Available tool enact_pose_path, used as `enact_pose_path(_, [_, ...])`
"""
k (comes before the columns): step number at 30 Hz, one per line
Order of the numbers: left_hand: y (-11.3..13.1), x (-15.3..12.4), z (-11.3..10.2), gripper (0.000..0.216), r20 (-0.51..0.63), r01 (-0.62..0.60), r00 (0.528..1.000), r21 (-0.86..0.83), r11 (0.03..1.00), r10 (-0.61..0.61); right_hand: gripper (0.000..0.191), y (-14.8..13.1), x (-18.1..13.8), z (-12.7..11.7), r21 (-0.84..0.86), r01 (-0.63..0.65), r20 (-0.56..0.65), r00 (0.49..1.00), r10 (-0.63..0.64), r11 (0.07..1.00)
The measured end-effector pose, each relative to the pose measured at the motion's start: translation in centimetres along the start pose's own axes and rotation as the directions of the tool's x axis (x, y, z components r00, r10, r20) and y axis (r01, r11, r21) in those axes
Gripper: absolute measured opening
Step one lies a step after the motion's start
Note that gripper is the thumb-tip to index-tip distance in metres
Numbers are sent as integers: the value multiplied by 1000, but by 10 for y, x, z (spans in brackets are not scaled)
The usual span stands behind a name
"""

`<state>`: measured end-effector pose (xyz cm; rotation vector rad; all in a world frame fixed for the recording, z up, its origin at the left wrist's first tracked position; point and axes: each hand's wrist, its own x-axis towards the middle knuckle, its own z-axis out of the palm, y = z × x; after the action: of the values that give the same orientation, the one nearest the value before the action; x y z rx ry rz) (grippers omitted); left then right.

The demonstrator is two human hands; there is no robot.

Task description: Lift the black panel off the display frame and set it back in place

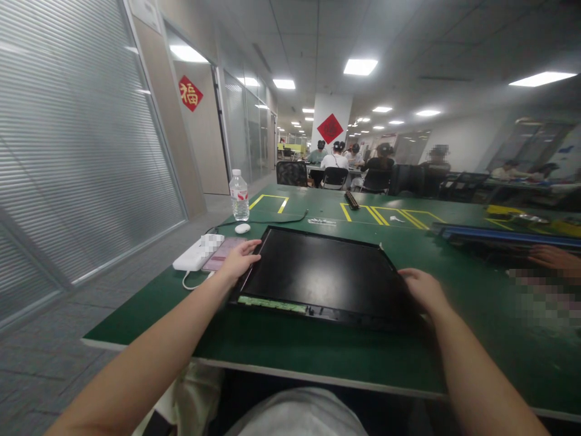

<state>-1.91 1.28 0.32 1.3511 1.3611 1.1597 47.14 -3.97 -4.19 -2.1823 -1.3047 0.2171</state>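
Note:
A black flat screen panel (318,269) lies face up on the green table (318,345), with a green circuit strip (272,303) exposed along its near edge. My left hand (240,259) rests on the panel's left edge, fingers curled over the rim. On the panel's right edge sits my right hand (422,287), its fingers bent over the side. Both hands grip the panel from opposite sides.
A white power bank (195,254) and a phone (223,252) lie left of the panel. Behind them stand a water bottle (239,195) and a white mouse-like object (242,228). Another person's hand (554,256) works at the right. Several seated people are at the back.

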Motion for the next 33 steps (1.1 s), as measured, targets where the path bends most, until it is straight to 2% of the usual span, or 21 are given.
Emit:
enact_pose_path(4, [-2,3,1,50,-44,0,999,8,1000,0,38,3,2,1,-25,3,5,1000,-3,1000])
enact_pose_path(7, [1,1,3,53,-52,88,994,-98,991,-93,38,2,1,0,-18,-13,19,1000,13,1000])
enact_pose_path(10, [4,-2,5,70,21,242,970,-244,939,-244,39,0,0,-2,-4,-33,39,999,33,999])
enact_pose_path(13, [5,-5,6,85,102,315,949,-336,887,-298,40,-1,0,-4,-7,-35,44,998,35,999])
enact_pose_path(17, [5,-6,5,90,147,323,946,-387,864,-288,39,-1,0,-4,3,-49,47,998,48,999])
enact_pose_path(21, [5,-6,5,83,211,313,945,-372,874,-249,40,-2,-1,-4,3,-40,37,999,40,999])
enact_pose_path(27, [2,-8,7,64,182,217,968,-276,936,-170,42,-6,-4,-5,-23,-11,39,999,12,1000])
enact_pose_path(33, [1,-10,8,63,189,189,973,-318,929,-133,41,-8,-5,-6,-25,-21,52,998,23,999])
